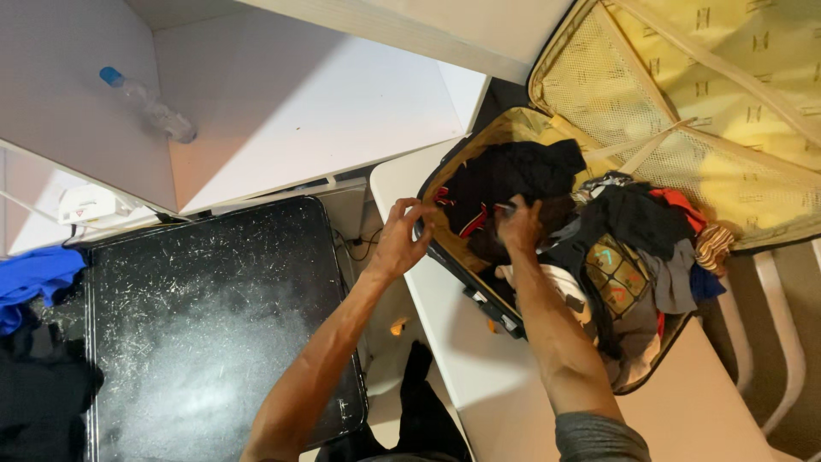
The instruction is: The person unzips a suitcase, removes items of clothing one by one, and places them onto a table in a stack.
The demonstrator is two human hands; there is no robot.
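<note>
An open soft-sided suitcase with a yellow patterned lining and a mesh pocket in its raised lid (684, 111) lies on a pale table (479, 359) at the right of the scene, its tub crammed with a loose heap of mixed clothes in black, grey, red and blue (641, 257). To the left, nearer the floor, stands a black rectangular case with a scuffed, white-flecked top (205, 325), and beyond it a white shelf unit (282, 103) carries a clear plastic bottle with a blue cap (150, 104) lying on its side. A bright blue cloth (34, 278) sits at the far left edge. Inside the suitcase's left end lies a crumpled black garment with red trim (513, 175). The right hand (520, 224) is pressed down into this garment, fingers curled, seemingly pinching a fold, though the grip itself is partly hidden. The left hand (400, 239) hovers at the suitcase's near-left rim, fingers spread and half bent, holding nothing that I can make out. The garment looks soft, light and limp; it would sag and bunch, so a gathered handful near its middle seems the surest hold.
</note>
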